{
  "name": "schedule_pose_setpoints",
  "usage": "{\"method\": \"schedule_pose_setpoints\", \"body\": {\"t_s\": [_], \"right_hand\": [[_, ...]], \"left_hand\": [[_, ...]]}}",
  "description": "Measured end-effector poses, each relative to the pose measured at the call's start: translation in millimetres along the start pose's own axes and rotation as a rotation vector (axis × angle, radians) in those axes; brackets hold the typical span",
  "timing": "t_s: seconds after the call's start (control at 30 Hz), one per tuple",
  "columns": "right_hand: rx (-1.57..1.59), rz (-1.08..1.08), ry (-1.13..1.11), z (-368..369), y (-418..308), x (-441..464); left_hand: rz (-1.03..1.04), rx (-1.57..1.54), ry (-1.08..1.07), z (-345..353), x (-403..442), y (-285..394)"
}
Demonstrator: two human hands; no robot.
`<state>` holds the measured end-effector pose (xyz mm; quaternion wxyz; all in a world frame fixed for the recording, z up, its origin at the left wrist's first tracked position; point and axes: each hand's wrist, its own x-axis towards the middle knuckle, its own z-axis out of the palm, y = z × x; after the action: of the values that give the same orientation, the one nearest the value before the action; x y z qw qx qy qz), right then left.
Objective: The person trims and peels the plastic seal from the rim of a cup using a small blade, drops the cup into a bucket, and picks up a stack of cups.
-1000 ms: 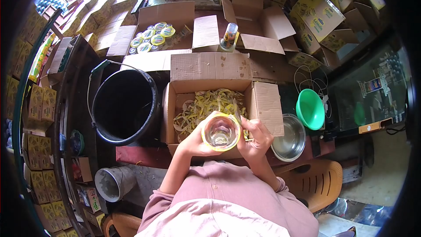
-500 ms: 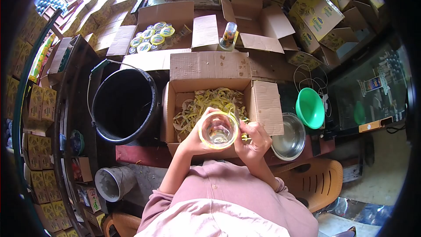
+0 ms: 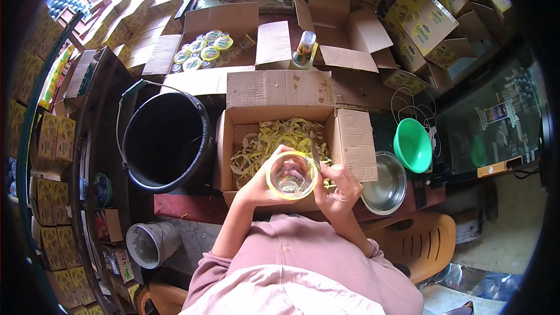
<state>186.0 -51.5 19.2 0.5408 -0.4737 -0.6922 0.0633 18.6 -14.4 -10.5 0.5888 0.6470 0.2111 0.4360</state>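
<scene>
A clear plastic cup (image 3: 291,182) with a yellow rim faces up at me, and my left hand (image 3: 256,188) is wrapped round its left side. My right hand (image 3: 339,189) pinches a thin dark blade, probably a small knife (image 3: 316,153), against the right of the cup's rim. Most of its handle is hidden by the fingers. Just beyond both hands, an open cardboard box (image 3: 356,140) holds a heap of yellow-green strips (image 3: 286,134).
A black bucket (image 3: 201,146) stands left of the box. To the right are a metal bowl (image 3: 392,184) and a green bowl (image 3: 411,146). Behind, one carton (image 3: 221,14) holds several lidded cups (image 3: 204,49); stacked cups (image 3: 304,49) stand beside another open carton (image 3: 329,9).
The cup has shifted very slightly right and turned a little in my left hand. My right hand keeps its place at the rim, with the fingers barely moved.
</scene>
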Motion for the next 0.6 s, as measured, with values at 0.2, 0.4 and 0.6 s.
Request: {"method": "schedule_pose_setpoints", "body": {"t_s": [0.2,0.4,0.6], "right_hand": [[0.013,-0.002,0.017,2.1,2.7,2.8],[0.004,0.026,-0.015,2.1,6.2,0.3],[0.002,0.041,0.012,3.1,7.5,4.3]], "left_hand": [[-0.041,-0.045,-0.009,1.2,1.1,2.5],[-0.024,0.028,-0.054,-4.5,0.0,-5.2],[-0.051,-0.029,-0.016,1.1,4.4,2.0]]}}
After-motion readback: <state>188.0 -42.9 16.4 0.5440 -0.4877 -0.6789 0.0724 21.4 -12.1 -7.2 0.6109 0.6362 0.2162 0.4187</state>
